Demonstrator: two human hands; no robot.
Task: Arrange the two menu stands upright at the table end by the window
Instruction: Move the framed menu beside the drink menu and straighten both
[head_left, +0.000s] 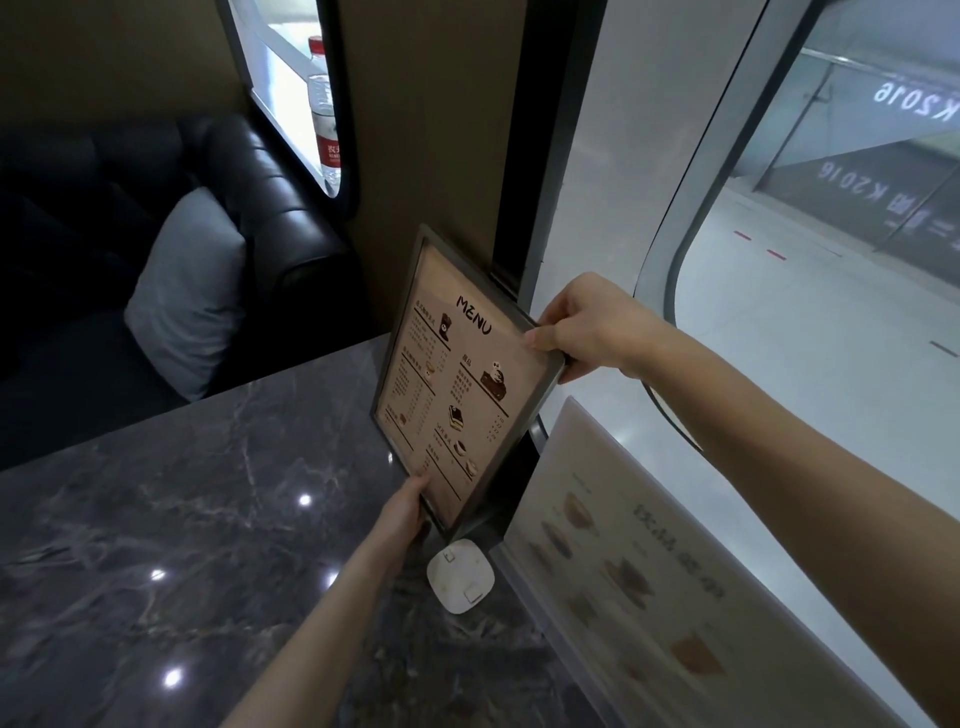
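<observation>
A dark-framed menu stand (457, 384) with a beige "MENU" sheet stands upright at the window end of the grey marble table (171, 519). My right hand (587, 327) grips its top right corner. My left hand (408, 512) pinches its lower edge. A second menu stand (654, 561), clear acrylic with pale drink pictures, stands upright along the window edge to the right, nearer to me. Neither hand touches it.
A small white square device (461, 576) lies on the table just below the framed menu. Behind the table are a black leather sofa (260, 208) with a grey cushion (187, 291). A water bottle (324, 114) stands on a ledge. Large window (779, 260) at right.
</observation>
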